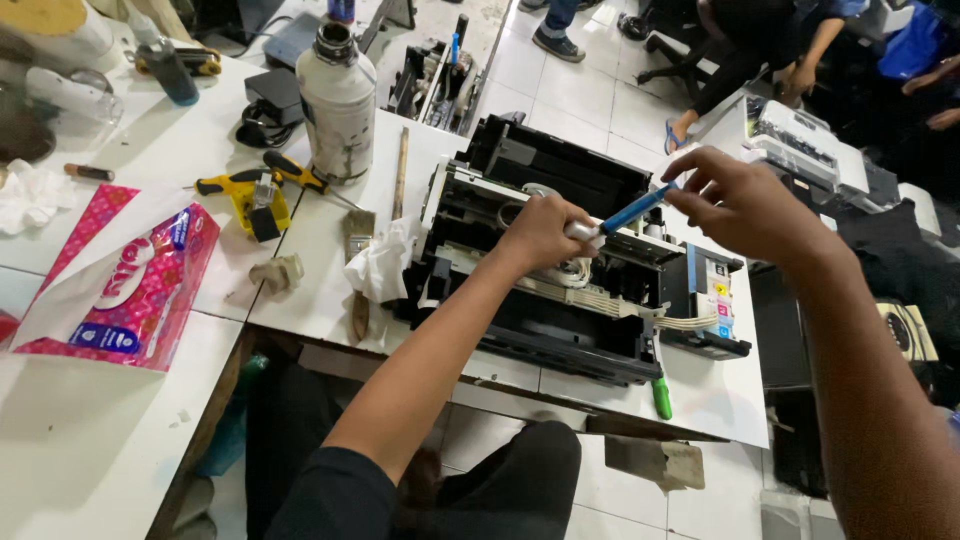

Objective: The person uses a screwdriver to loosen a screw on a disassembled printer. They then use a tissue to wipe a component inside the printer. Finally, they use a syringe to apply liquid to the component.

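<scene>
L hand (545, 232) grips the syringe (622, 216) at its lower tip end, over the opened printer (560, 290). R hand (745, 205) pinches the plunger end. Syringe axis slants up-right, from L to R hand.

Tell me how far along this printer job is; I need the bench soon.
Done: the printer is stripped of its cover, insides bare. In hand: the left hand steadies the tip of a blue syringe over the mechanism while the right hand holds its plunger end. Left: the cover is still off, and a brush and cloth lie out.
</scene>
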